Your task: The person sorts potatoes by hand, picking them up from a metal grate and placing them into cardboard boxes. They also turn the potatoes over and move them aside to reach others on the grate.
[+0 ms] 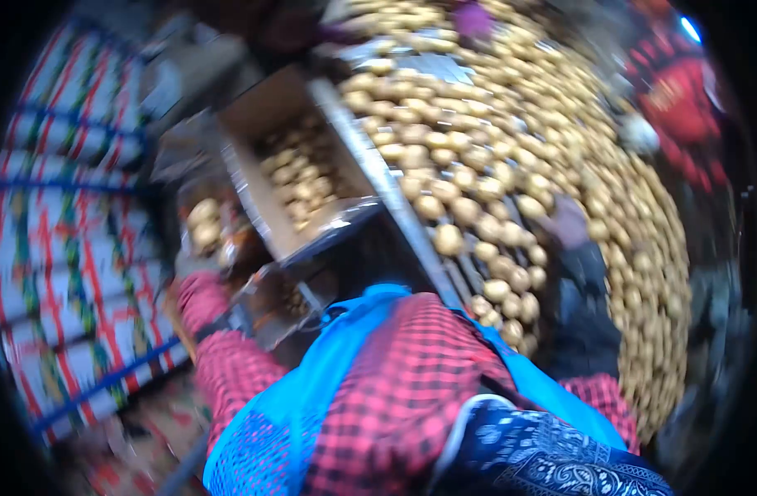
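Observation:
Many potatoes (465, 157) cover the sorting table on the right. My right hand (568, 223), in a purplish glove with a dark sleeve cover, lies among them; its fingers are smeared by motion. At the far left my left hand (195, 263), in a grey glove, is at the near edge of a plastic-lined box. A few larger potatoes (205, 223) show right beside that hand, whose fingers are blurred and partly hidden. Between my hands stands an open cardboard box (267, 103), lined with clear plastic and partly filled with smaller potatoes (300, 178).
A metal rail (378, 169) edges the table. Stacked printed cartons (73, 273) with blue straps stand at left. Another box (292, 302) sits close to my body. Across the table are a person in red (676, 99) and another person's purple glove (473, 18).

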